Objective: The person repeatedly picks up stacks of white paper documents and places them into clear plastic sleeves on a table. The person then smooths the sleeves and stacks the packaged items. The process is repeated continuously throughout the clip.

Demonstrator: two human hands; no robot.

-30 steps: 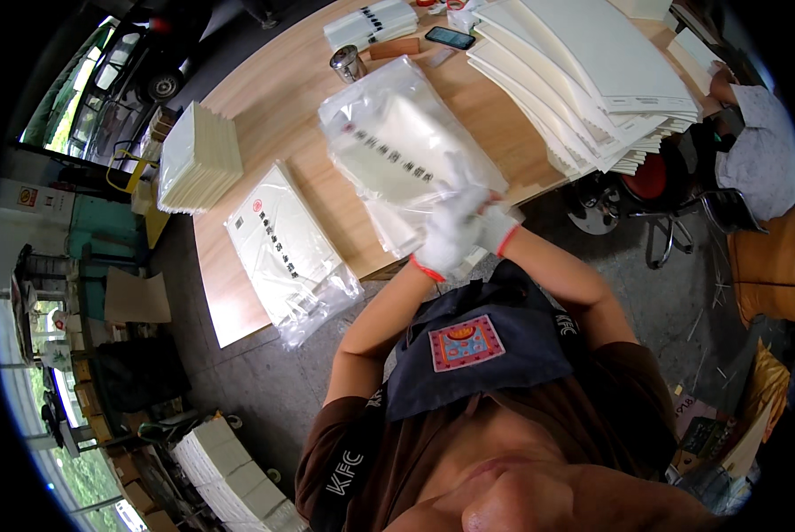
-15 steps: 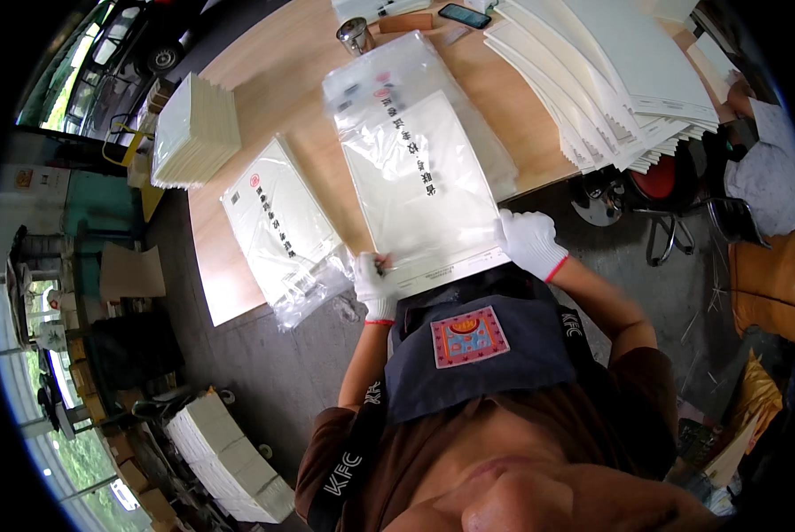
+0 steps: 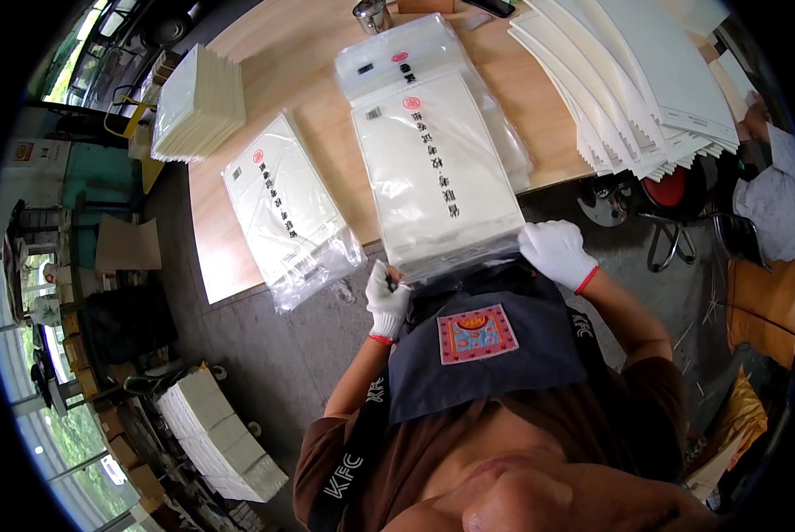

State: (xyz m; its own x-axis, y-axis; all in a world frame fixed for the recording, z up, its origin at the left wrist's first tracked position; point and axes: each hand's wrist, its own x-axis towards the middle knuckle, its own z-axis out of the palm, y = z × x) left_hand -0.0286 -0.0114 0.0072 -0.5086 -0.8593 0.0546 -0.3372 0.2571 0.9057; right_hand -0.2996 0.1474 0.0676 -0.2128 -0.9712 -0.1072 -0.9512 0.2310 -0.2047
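Lengthwise away from the person, the clear paper packet [image 3: 437,173] is pinched by left hand [image 3: 386,300] and right hand [image 3: 554,253] fingers.

A wooden desk [image 3: 238,239] is set on a grey concrete floor [image 3: 264,355]. Daylight is admitted through windows [image 3: 60,434] at the left; a red stool [image 3: 672,191] is seen beside the desk.

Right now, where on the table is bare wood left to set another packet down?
Bare wood shows between the left packet and the held packet, and behind the left packet beside the cream stack. The right side is crowded by fanned white sheets.
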